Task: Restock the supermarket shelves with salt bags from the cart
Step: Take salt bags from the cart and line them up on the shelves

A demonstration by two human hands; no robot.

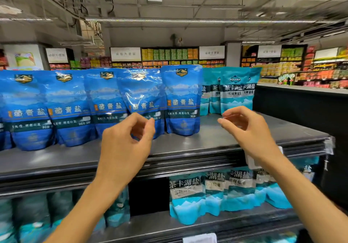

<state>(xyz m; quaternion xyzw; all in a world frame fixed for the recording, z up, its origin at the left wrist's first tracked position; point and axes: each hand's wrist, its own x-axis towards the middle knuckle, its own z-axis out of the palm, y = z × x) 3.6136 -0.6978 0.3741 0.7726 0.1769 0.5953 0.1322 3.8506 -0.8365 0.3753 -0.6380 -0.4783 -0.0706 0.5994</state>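
Glossy blue plastic catches the ceiling light along the top shelf (216, 139), where we see a row of dark blue salt bags (66, 109) standing upright side by side, their film crinkled and shiny, each a soft pouch with a rounded bottom and a gold badge near the top. One of them, the tilted bag (140, 99), leans to the left against its neighbour instead of standing straight. To the right of the row stand the turquoise salt bags (236, 90), smaller pouches with a dark band of white lettering, packed one behind another. The shelf itself is flat dark grey metal with a dull sheen and a ridged front edge. Our left hand (125, 146) is raised in front of the tilted bag, fingers loosely curled with thumb and fingertips drawn close together, gripping nothing. Our right hand (248, 128) hangs just in front of the turquoise pouches, fingers bent and relaxed, likewise holding nothing. On the lower shelf (188, 227) more turquoise pouches (188, 195) stand in a crowded group on the right, while blurred teal bags (28, 216) fill the left side. A white price tag (251, 161) shows on the shelf edge behind our right wrist.
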